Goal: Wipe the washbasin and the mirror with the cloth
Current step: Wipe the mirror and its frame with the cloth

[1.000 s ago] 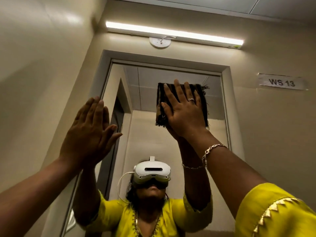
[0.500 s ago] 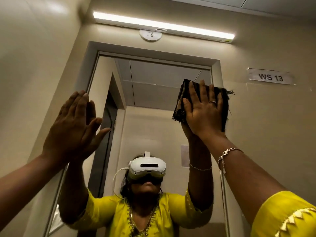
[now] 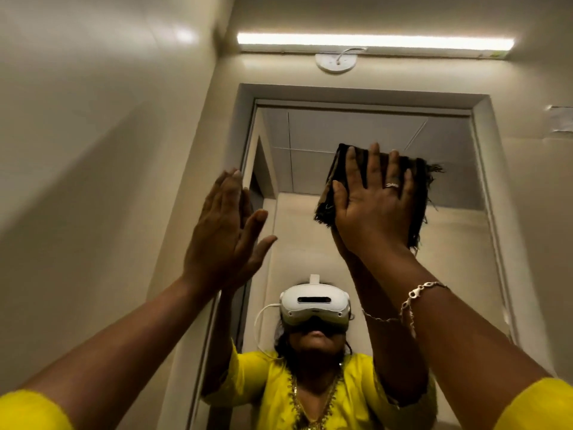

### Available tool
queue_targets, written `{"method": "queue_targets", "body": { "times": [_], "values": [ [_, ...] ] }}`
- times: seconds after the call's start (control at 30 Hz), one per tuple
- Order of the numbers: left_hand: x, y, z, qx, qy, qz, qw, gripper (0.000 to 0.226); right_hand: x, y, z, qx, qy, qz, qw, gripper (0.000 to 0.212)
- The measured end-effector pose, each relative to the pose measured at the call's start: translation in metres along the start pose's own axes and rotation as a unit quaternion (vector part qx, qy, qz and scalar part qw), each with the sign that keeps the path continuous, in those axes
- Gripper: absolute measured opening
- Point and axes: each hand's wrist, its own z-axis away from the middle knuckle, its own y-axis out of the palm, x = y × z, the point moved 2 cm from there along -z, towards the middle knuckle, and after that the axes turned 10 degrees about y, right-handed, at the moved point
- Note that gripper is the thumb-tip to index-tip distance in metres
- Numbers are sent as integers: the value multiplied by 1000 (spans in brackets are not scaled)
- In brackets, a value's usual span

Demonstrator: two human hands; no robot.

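cloth (image 3: pixel 417 193) half hidden under right hand (image 3: pixel 373 209)

Frayed dark cloth (image 3: pixel 412 193), glossy mirror (image 3: pixel 356 135)

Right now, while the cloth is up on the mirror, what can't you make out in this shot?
- Washbasin: not in the head view at all, below the bottom edge.
- Cloth: its middle is covered by the right hand pressed flat on it.
- Mirror: lower part cut off by the frame; smears too faint to judge.
- Paper label: cut by the right edge, text blurred.
- Left hand: edge-on at the mirror's left frame; contact unclear.
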Motion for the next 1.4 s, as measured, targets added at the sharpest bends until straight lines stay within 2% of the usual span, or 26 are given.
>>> {"method": "queue_targets", "body": {
  "times": [0.1,0.27,0.57,0.9,1.1,1.4],
  "values": [
    [0,1,0,-14,7,3,1000,82,34,5,7,7,-24,-13,1000,62],
    [-4,-3,0,-29,-5,41,999,84,76,12,9,28,-46,-18,998,56],
    [-2,-4,0,-58,-27,107,992,87,110,20,6,46,-122,1,991,59],
    [-1,0,-1,-21,3,22,1000,81,85,15,18,56,-197,-10,979,55],
    [-5,-1,1,-2,4,-35,999,82,52,7,21,31,-184,-47,981,58],
    [-9,-5,13,34,11,-85,996,90,-14,1,22,-7,-152,-40,988,58]
  ]
}}
